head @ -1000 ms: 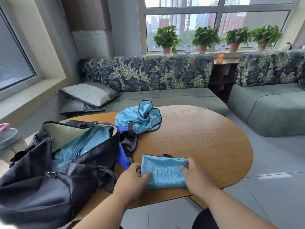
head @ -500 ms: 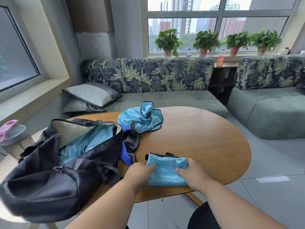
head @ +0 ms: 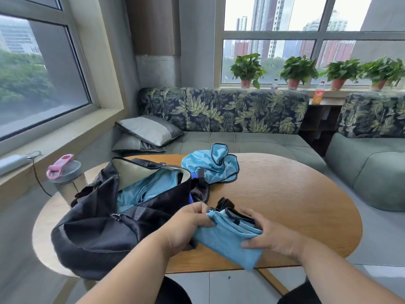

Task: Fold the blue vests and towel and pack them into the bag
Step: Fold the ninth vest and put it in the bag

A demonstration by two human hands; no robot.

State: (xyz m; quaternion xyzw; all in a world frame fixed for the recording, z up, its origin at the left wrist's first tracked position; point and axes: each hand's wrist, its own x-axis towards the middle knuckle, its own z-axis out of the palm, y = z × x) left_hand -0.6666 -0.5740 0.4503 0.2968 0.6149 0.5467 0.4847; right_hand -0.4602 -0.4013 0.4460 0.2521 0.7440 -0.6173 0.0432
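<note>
Both hands grip the folded blue vest (head: pixel 228 240) at the near table edge. Left hand (head: pixel 188 227) pinches its left end, fingers curled round the cloth; right hand (head: pixel 269 233) clamps the right side, thumb on top, fingers under the black-trimmed edge. The vest's near corner hangs past the near rim of the wooden table (head: pixel 295 205). Bare wood to the right and far right of the hands, out to the rounded right edge. Left hand sits just beside the black bag (head: pixel 98 227), which fills the table's left part and bulges over the near-left rim. Bag mouth is open, facing up, with light blue fabric (head: pixel 149 189) already inside. Dark blue cloth (head: pixel 191 199) peeks out between the bag and the hands; cannot tell what it is. Farther, a crumpled blue vest (head: pixel 210 165) lies unfolded near the far edge, just right of the bag mouth. A bottle with pink lid (head: pixel 65 174) stands left of the bag. Beyond: leaf-print sofa (head: pixel 223 110) with grey cushions (head: pixel 144 132), second sofa (head: pixel 370 163) at right, potted plants (head: pixel 247 69) on the sill, windows left and far.
</note>
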